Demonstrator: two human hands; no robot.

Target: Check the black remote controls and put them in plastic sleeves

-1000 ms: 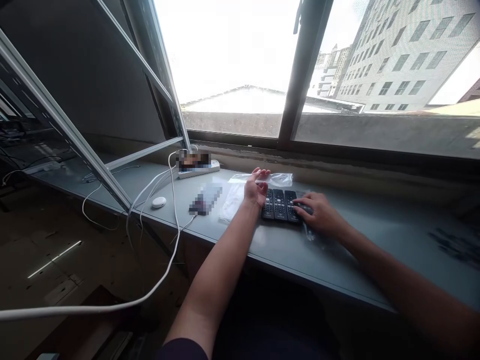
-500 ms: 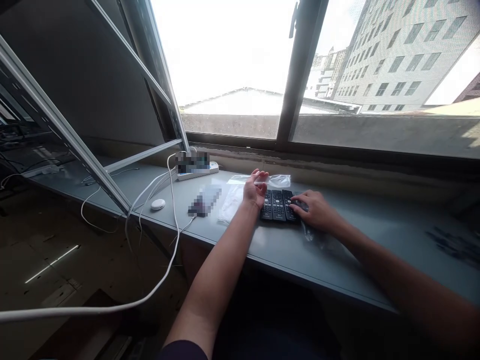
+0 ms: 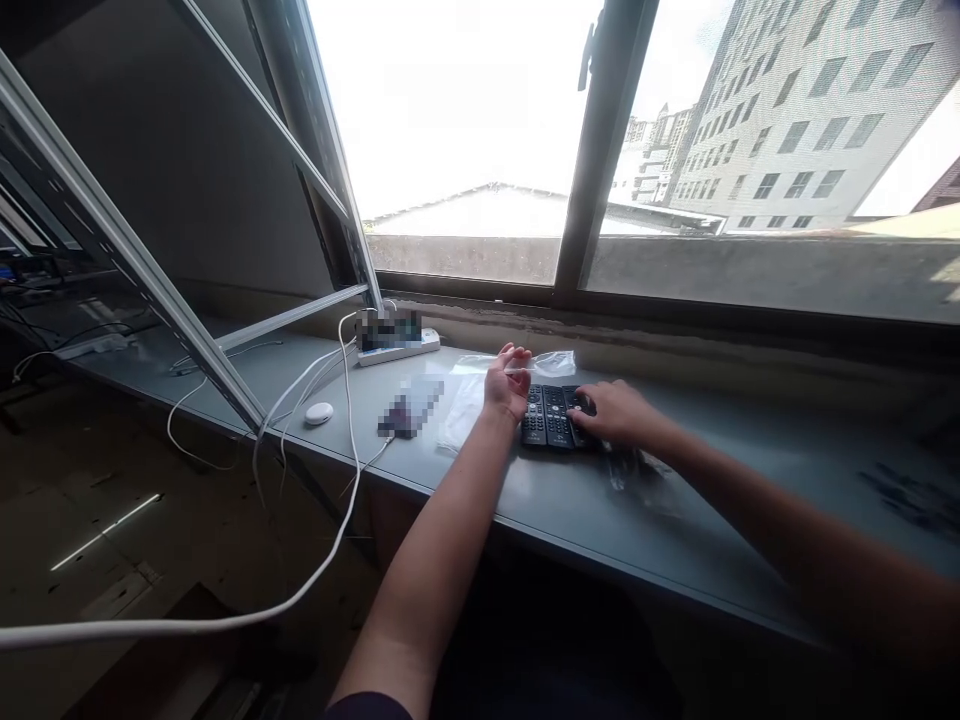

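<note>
Three black remote controls (image 3: 556, 422) lie side by side on the grey table, with pale buttons facing up. My left hand (image 3: 508, 385) rests on its edge against the left side of the row, palm turned inward, fingers loosely curled and apart with nothing visible in them. Over the rightmost remote lies my right hand (image 3: 621, 412), its thumb and fingers closed on that remote and covering much of it. Clear plastic bags (image 3: 461, 420) lie flat behind and left of my left hand. More crumpled clear plastic (image 3: 619, 470) shows below my right hand.
A phone-like blurred object (image 3: 411, 408) with a white cable lies to the left. Farther left are a round white disc (image 3: 319, 413), a white power strip (image 3: 397, 347) and loose cables. A metal frame (image 3: 180, 320) stands at the left; dark items (image 3: 911, 500) lie far right.
My right hand has shifted slightly left, farther over the rightmost remote. My left hand stays beside the row. The whole view has tilted slightly.
</note>
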